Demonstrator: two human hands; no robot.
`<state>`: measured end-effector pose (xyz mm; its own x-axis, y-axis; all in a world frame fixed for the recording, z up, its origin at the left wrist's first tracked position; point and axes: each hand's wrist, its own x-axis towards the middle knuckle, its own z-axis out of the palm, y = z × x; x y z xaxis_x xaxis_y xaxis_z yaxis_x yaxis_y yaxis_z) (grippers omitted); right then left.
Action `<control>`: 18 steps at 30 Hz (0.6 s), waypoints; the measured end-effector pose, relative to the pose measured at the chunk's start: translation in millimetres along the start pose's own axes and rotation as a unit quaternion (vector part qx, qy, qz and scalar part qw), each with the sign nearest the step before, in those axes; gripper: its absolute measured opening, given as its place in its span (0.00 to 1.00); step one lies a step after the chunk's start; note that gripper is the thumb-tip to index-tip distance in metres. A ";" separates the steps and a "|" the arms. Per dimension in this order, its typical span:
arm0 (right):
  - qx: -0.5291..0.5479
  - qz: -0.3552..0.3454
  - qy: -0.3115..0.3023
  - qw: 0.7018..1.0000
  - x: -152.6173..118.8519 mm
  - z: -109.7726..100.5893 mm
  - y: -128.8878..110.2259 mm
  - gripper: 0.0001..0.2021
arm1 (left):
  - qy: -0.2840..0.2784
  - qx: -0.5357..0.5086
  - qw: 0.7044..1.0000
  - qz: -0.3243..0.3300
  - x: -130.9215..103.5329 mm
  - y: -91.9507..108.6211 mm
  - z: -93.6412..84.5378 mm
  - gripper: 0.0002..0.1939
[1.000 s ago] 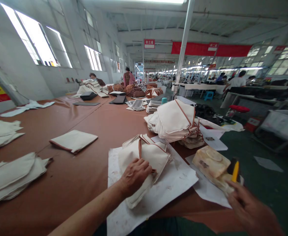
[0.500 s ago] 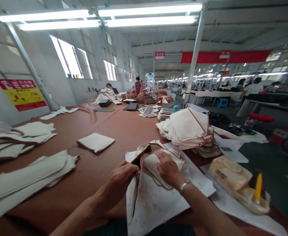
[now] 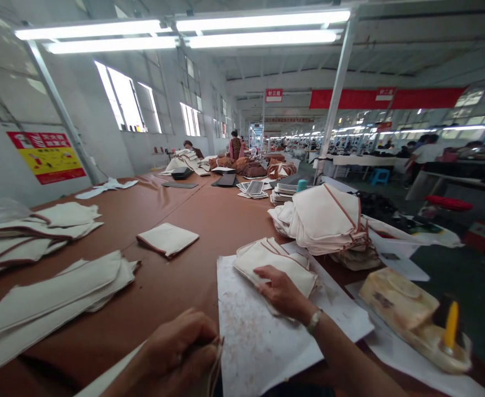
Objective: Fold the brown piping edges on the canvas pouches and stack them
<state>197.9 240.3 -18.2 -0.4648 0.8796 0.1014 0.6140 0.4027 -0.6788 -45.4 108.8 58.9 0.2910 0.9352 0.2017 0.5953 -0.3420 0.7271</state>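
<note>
**Low in the head view, a cream fabric piece (image 3: 214, 368) pinched in the left hand (image 3: 180, 347)**

The piece hangs just beside the left edge of a stained white sheet (image 3: 259, 347); its far part is largely hidden by the left hand, whose fingers and thumb are closed on its edge. The right hand (image 3: 281, 292), a band (image 3: 314, 321) at its wrist, lies with fingers extended on a small stack of cream pieces (image 3: 263, 259) upon that sheet, grasping nothing. Behind the stack rises a larger pile of brown-trimmed cream pieces (image 3: 325, 212). To the right, a yellowish plastic container (image 3: 397, 298) holds a yellow-handled tool (image 3: 451, 328), tilted. On the brown-covered table (image 3: 184, 281), a single folded piece (image 3: 170, 238) lies apart, and layered cream pieces (image 3: 60, 292) lie at left. Farther back are a teal spool (image 3: 301, 185), brown bundles (image 3: 281, 170) and a standing person (image 3: 236, 146).
</note>
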 end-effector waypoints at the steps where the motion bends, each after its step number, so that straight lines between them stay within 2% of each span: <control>1: 0.037 -0.030 -0.011 0.999 -15.6 1.4 -14.2 0.17 | -0.017 -0.004 1.000 -0.002 4.3 8.3 10.4 0.13; 3: 0.131 -0.091 -0.043 0.986 -49.1 3.3 -38.6 0.17 | -0.055 -0.034 0.998 -0.011 11.9 22.6 23.5 0.15; 5: 0.316 -0.146 -0.068 0.935 -77.8 0.4 -53.8 0.18 | -0.083 -0.078 0.993 -0.024 16.9 33.5 29.0 0.14; 7: 0.401 -0.152 -0.065 0.901 -96.3 -6.4 -58.1 0.15 | -0.108 -0.111 0.987 -0.033 19.1 41.6 32.3 0.13; 10: 0.389 -0.144 -0.053 0.908 -108.3 -14.4 -51.5 0.08 | -0.155 -0.153 0.975 -0.050 19.7 49.0 39.0 0.12; 13: 0.403 -0.141 -0.055 0.902 -114.6 -11.2 -43.0 0.06 | -0.190 -0.205 0.957 -0.076 19.6 51.0 45.9 0.13; 15: 0.444 -0.128 -0.062 0.885 -118.8 -4.8 -39.4 0.06 | -0.202 -0.222 0.951 -0.077 19.6 50.7 48.6 0.14; 18: 0.532 -0.095 -0.096 0.836 -123.4 3.8 -34.0 0.07 | -0.213 -0.211 0.952 -0.057 20.3 49.1 50.2 0.14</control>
<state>232.0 117.1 -10.4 -0.6454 0.7279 0.2317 -0.3506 -0.0129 -0.9364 27.3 106.4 65.7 0.5728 0.8118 -0.1131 0.3129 -0.0891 0.9456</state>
